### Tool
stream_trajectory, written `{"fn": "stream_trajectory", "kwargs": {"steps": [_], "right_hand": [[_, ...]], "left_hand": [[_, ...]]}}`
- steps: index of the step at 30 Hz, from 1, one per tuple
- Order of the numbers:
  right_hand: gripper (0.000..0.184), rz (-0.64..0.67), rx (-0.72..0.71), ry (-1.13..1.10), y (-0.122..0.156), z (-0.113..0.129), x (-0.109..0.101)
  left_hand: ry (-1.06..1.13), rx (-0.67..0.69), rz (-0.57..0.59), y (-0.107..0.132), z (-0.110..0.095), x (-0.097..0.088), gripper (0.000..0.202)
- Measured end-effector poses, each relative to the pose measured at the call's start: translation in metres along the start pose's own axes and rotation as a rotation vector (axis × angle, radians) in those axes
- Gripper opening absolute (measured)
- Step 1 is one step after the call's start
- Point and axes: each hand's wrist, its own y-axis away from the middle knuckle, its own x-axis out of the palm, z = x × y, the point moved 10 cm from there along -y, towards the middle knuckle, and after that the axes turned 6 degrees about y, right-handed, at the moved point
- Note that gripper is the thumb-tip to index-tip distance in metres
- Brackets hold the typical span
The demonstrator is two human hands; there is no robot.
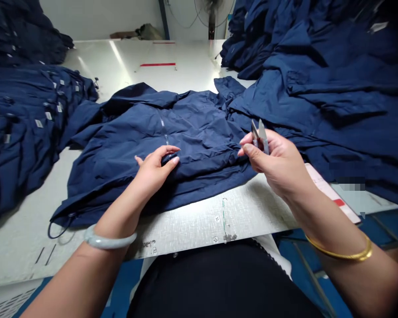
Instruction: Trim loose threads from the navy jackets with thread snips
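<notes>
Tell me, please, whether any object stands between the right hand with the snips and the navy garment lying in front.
Nothing visible stands between them. The right hand, holding the snips, is at the right side of the navy garment; the left hand is on the garment, off to the left.

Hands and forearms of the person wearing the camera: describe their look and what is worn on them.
Both forearms show no sleeves, and neither hand is gloved. Above the left hand sits a thick, smooth, pale grey bangle; above the right hand, a thinner gold-coloured bangle.
</notes>
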Motion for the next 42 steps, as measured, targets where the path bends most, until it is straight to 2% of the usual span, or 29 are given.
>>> {"fn": "stream_trajectory", "kwargs": {"steps": [2, 4, 6, 8, 10, 13, 16, 18, 21, 25, 27, 29, 33, 37, 42], "right_hand": [[0.011, 0.032, 0.024, 0.113, 0.014, -0.009, -0.005], [0.010, 0.076, 0.046, 0.230, 0.024, -0.019, -0.003], [0.007, 0.123, 0.060, 0.328, 0.032, -0.028, 0.005], [0.007, 0.163, 0.055, 0.394, 0.038, -0.033, 0.013], [0.009, 0.196, 0.035, 0.430, 0.043, -0.034, 0.018], [0.010, 0.211, 0.032, 0.467, 0.049, -0.035, 0.012], [0.011, 0.142, 0.038, 0.585, 0.048, -0.035, -0.005], [0.014, 0.117, 0.001, 0.681, 0.046, -0.032, -0.009], [0.017, 0.173, -0.078, 0.766, 0.047, -0.027, 0.002], [0.022, 0.233, -0.076, 0.876, 0.055, -0.034, 0.012], [0.021, 0.255, -0.064, 0.895, 0.059, -0.039, 0.013], [0.020, 0.283, -0.062, 0.893, 0.062, -0.042, 0.015], [0.023, 0.290, -0.079, 0.872, 0.064, -0.042, 0.018], [0.033, 0.321, -0.118, 0.877, 0.063, -0.042, 0.024], [0.036, 0.391, -0.089, 1.005, 0.067, -0.053, 0.023]], "left_hand": [[-0.160, 0.137, 0.047, 0.012, -0.026, 0.002, 0.036], [-0.340, 0.276, 0.104, 0.028, -0.047, 0.012, 0.035], [-0.479, 0.369, 0.152, 0.043, -0.056, 0.026, 0.036], [-0.559, 0.392, 0.193, 0.051, -0.052, 0.041, 0.048], [-0.587, 0.361, 0.236, 0.054, -0.038, 0.051, 0.061], [-0.571, 0.297, 0.298, 0.053, -0.016, 0.054, 0.068], [-0.562, 0.243, 0.338, 0.050, -0.001, 0.047, 0.076], [-0.570, 0.214, 0.366, 0.048, 0.007, 0.042, 0.081], [-0.591, 0.192, 0.407, 0.045, 0.018, 0.033, 0.084], [-0.622, 0.141, 0.422, 0.046, 0.030, 0.017, 0.079], [-0.650, 0.150, 0.368, 0.051, 0.024, 0.011, 0.072], [-0.679, 0.239, 0.287, 0.062, 0.007, 0.012, 0.060], [-0.662, 0.433, 0.216, 0.090, -0.029, 0.034, 0.047], [-0.673, 0.453, 0.232, 0.099, -0.036, 0.048, 0.052], [-0.718, 0.457, 0.260, 0.100, -0.035, 0.044, 0.056]]}}
